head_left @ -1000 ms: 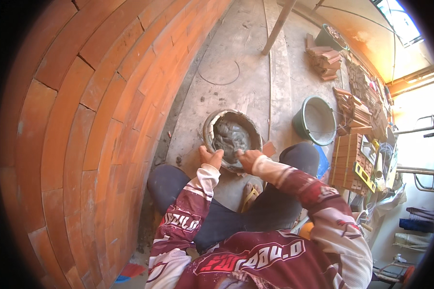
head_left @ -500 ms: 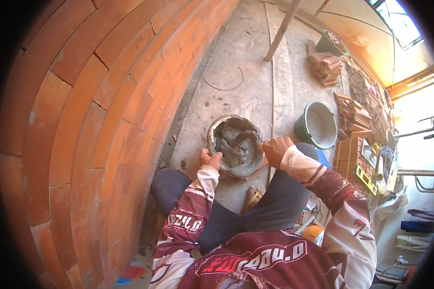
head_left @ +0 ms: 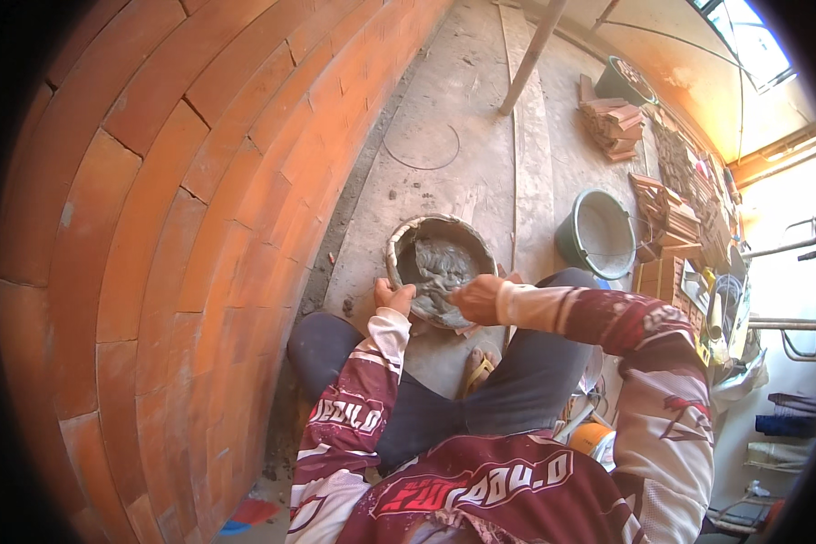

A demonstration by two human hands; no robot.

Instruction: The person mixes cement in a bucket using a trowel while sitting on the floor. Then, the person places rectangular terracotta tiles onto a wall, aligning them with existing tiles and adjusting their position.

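A round mortar pan (head_left: 440,267), its rim crusted grey, sits on the concrete floor (head_left: 426,154) just in front of the squatting person's knees. Wet grey mortar (head_left: 444,270) fills its bottom. The left hand (head_left: 393,297) is closed over the pan's near-left rim, fingers curled on the edge. The right hand (head_left: 477,299) reaches over the pan's near-right side, loosely curled with the fingers pointing into the mortar; whether it has hold of anything cannot be told. To the left of the pan rises a curved wall of orange bricks (head_left: 154,227). To the right of the pan stands a green bucket (head_left: 598,236), and beyond that lie stacked bricks (head_left: 618,127). A pole (head_left: 530,59) leans up from the floor behind the pan.
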